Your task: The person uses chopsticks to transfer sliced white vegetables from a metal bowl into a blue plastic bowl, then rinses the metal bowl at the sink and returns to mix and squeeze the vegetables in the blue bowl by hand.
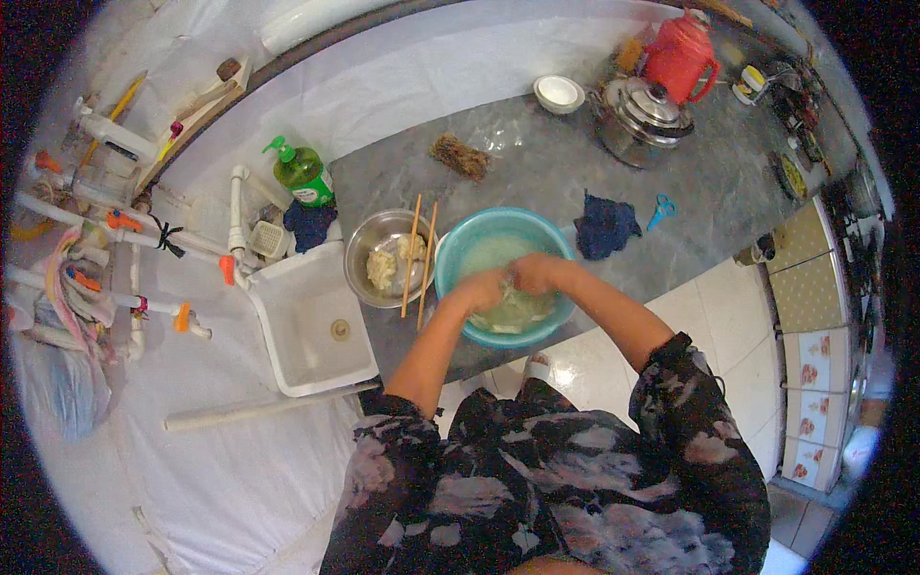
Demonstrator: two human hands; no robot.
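Both hands reach into a teal plastic basin [563,241] that holds cloudy, pale greenish liquid with light pieces in it. My left hand [483,290] is on the basin's left side, and my right hand [537,273] lies close beside it near the middle. The fingertips are partly hidden, so what they hold is not clear. Left of the basin stands a stainless steel bowl [353,277] with two pale, squeezed-looking lumps [382,269]. A pair of wooden chopsticks [410,266] rests across that bowl's right side.
A white sink [302,359] adjoins the grey counter [402,162] on the left, below a green soap pump bottle [305,172]. Beyond the basin lies a brown scrubbing brush [460,157]. A dark cloth [607,226], blue scissors [662,210], white bowls [559,93], a steel pot [642,126] and a red jug [681,57] stand rightward.
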